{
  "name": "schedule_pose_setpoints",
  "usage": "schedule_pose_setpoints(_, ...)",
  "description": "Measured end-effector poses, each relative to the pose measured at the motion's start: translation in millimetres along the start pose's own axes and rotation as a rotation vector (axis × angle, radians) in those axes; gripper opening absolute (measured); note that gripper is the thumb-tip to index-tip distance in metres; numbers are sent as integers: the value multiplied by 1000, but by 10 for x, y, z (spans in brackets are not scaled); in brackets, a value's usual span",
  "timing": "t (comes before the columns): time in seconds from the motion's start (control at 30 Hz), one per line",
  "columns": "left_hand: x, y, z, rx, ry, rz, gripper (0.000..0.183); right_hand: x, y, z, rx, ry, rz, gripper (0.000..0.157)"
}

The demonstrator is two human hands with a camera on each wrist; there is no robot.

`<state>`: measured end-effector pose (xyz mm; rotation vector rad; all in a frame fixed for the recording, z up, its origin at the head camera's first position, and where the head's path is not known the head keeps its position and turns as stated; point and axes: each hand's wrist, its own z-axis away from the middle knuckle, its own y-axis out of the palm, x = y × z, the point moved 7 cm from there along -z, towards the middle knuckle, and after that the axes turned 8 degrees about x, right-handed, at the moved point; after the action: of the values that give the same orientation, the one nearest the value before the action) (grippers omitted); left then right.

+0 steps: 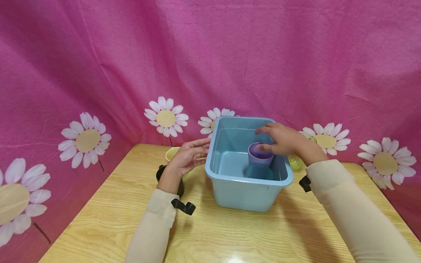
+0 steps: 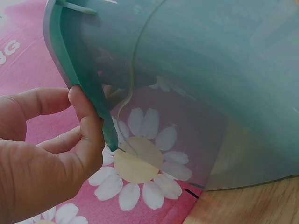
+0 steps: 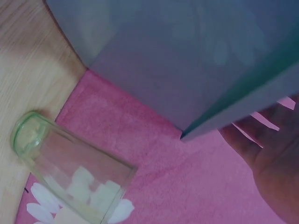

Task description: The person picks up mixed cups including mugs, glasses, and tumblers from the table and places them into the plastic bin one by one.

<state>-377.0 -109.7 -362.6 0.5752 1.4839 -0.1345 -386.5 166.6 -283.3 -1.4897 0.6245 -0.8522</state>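
Observation:
A light blue plastic tub [image 1: 241, 193] stands on the table. My left hand [image 1: 192, 155] is at its left rim, fingers fairly straight; in the left wrist view a fingertip [image 2: 85, 105] meets the rim's lip. Inside the tub, toward its right side, are a purple cup [image 1: 260, 160] and a dark teal cup [image 1: 260, 172] in front of it. Slightly blurred, my right hand [image 1: 284, 140] reaches across the right rim above the purple cup. Its fingers are spread and hold nothing.
Right of the tub, a greenish clear glass [image 3: 77, 165] stands upright, partly hidden by my right arm. A yellow cup [image 1: 171, 153] and a black container [image 1: 180, 188] are beside and behind my left wrist. A pink cloth [image 1: 210, 54] with daisies hangs behind the wooden table [image 1: 210, 237].

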Motion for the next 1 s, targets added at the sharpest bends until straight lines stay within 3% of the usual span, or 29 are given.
schedule_pose_setpoints(0.37,-8,-6,-11,-1,8,-3,50,-175,-162,212,-88,24,-28,52)
schedule_pose_setpoints(0.8,3,-1,1,-2,7,-3,50,-508,-217,426,-197,-9,-33,42)
schedule_pose_setpoints(1.0,-4,-6,1,-13,-3,-12,48,-719,-158,491,-217,54,-32,45)
